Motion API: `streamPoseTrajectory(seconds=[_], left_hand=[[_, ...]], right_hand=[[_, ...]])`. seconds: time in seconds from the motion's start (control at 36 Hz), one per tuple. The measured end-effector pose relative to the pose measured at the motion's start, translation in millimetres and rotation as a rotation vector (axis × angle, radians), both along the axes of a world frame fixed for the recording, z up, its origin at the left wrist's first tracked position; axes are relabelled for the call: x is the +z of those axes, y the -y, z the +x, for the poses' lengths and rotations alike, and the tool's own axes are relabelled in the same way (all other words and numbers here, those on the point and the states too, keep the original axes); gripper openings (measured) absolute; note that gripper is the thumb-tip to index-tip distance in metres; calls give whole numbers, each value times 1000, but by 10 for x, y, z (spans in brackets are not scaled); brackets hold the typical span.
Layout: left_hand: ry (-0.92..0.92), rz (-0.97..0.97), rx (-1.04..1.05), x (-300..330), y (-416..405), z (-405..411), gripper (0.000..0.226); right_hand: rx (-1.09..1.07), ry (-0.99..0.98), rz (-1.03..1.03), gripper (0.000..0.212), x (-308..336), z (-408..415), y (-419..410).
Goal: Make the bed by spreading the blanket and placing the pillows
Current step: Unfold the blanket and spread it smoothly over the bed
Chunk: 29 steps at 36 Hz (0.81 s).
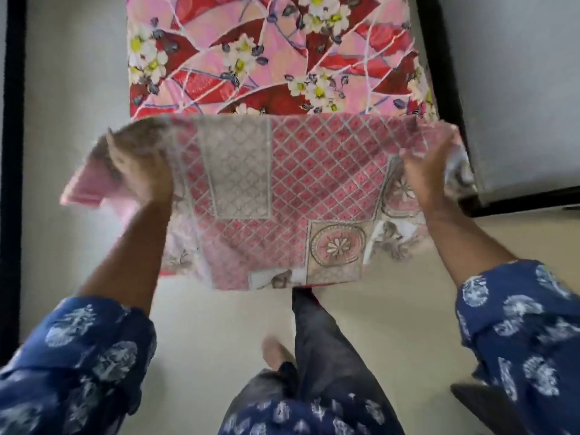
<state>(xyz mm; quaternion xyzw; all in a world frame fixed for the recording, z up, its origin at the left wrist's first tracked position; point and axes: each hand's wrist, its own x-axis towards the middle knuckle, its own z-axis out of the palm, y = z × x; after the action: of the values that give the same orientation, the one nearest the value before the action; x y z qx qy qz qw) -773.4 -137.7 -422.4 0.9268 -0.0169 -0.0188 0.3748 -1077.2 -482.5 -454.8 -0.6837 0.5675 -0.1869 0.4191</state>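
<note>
A pink and grey patterned blanket hangs stretched between my two hands at the foot of the bed. My left hand grips its left top corner, where the cloth is bunched and a plain pink underside shows. My right hand grips the right top corner. The blanket's lower edge hangs over the floor in front of my legs. Beyond it lies the bed, covered with a red and pink sheet printed with white flowers. No pillows are in view.
Pale floor runs on both sides of the narrow bed. A dark strip lines the left edge. A dark-framed grey panel stands close to the bed's right side. My legs and one bare foot are below the blanket.
</note>
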Motion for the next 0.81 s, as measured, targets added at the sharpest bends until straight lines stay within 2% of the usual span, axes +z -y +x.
streamPoseTrajectory(seconds=[0.06, 0.14, 0.19, 0.25, 0.36, 0.47, 0.61, 0.72, 0.81], left_hand=[[-123, 61, -62, -391, 49, 41, 86], [-324, 203, -152, -922, -49, -112, 71], [-364, 239, -254, -1152, -145, -277, 63], [-395, 294, -299, -1338, -269, -317, 64], [-405, 308, -304, -1504, -457, -211, 55], [-380, 310, -259, -1589, -622, -52, 44], [-383, 349, -217, -1732, -960, 159, 46], [-385, 405, -146, -1802, -1274, 319, 58], [-370, 336, -111, -1865, -1520, 430, 62]], right_hand=[[210, -170, 60, 88, -368, 193, -124], [548, -377, 74, 80, -898, 329, -493], [701, -466, 62, 76, -1168, 368, -709], [808, -528, 21, 78, -1349, 405, -862], [835, -638, -47, 77, -1458, 550, -1013], [852, -616, -140, 78, -1519, 707, -1101], [873, -563, -208, 74, -1587, 1021, -1286], [958, -540, -266, 74, -1620, 1366, -1545], [1009, -553, -292, 74, -1616, 1652, -1814]])
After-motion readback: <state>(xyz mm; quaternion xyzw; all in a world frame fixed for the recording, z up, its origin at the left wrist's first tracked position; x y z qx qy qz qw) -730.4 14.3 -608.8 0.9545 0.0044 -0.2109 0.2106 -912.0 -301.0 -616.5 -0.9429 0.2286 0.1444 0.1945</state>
